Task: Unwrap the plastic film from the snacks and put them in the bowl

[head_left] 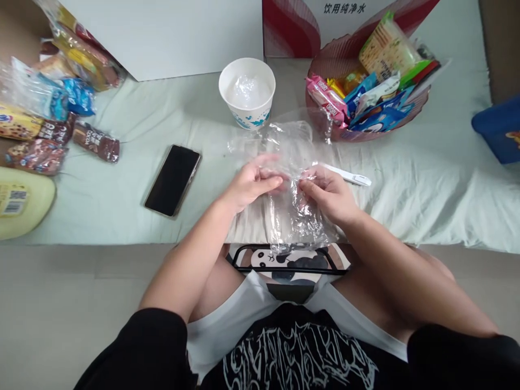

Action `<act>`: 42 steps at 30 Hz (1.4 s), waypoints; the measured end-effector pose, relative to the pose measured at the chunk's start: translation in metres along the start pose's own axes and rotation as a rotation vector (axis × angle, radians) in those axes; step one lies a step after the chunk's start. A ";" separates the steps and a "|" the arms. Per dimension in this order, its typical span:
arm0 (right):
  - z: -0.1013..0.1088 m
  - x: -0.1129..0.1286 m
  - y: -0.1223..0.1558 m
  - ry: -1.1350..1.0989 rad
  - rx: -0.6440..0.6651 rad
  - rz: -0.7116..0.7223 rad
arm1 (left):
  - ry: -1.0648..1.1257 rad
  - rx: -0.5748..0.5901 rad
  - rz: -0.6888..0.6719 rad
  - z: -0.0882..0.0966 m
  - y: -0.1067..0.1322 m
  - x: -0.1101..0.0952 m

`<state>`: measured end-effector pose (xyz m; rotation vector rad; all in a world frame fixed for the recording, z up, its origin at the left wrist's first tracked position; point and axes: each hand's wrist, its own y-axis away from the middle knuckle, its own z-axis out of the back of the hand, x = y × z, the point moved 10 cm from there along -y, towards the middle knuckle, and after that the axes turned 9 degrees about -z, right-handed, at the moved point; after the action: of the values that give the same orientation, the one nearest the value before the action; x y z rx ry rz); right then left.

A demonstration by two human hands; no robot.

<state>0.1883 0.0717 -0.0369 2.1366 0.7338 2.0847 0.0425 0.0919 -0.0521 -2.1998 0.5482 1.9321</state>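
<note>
A clear, crinkled plastic bag [290,141] spreads between my two hands over the front part of the cloth. My left hand [258,181] has its thumb and fingers closed on the bag's left side. On the other side, my right hand [327,192] pinches the film between thumb and fingers. Part of the bag hangs down past the cloth's front edge. Partly behind my right hand lies a thin white plastic stick-like item [351,176]. A paper cup [252,116] with blue print stands just beyond the bag, with clear crumpled film inside.
A pink ribbed bowl [317,122] of wrapped snacks stands back right. A black phone [173,180] lies left of my hands. Several snack packets [96,142] and a pale yellow container [24,203] are far left. Boxes [182,38] line the back; a blue bin [495,130] is right.
</note>
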 end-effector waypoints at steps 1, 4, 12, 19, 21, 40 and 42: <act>0.000 0.001 0.001 0.018 -0.012 0.011 | -0.038 -0.017 0.014 -0.001 0.000 0.001; 0.007 0.004 0.002 0.081 -0.093 0.034 | -0.149 -0.126 -0.060 0.008 0.002 -0.010; 0.020 0.005 0.001 0.000 -0.219 0.062 | -0.213 -0.101 -0.064 0.018 0.009 -0.008; 0.022 0.006 0.001 -0.107 -0.144 0.012 | -0.097 -0.042 -0.144 0.011 0.012 -0.023; 0.025 0.003 0.000 -0.106 -0.145 0.000 | -0.090 -0.050 -0.191 0.012 0.012 -0.030; 0.032 -0.007 0.000 0.047 -0.255 -0.003 | -0.119 -0.108 -0.062 0.014 0.009 -0.019; 0.035 0.002 0.002 0.084 -0.293 0.033 | -0.114 -0.044 -0.064 0.004 0.009 -0.016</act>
<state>0.2219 0.0800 -0.0374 1.9270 0.3726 2.1537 0.0343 0.0881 -0.0360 -2.0896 0.4161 2.0390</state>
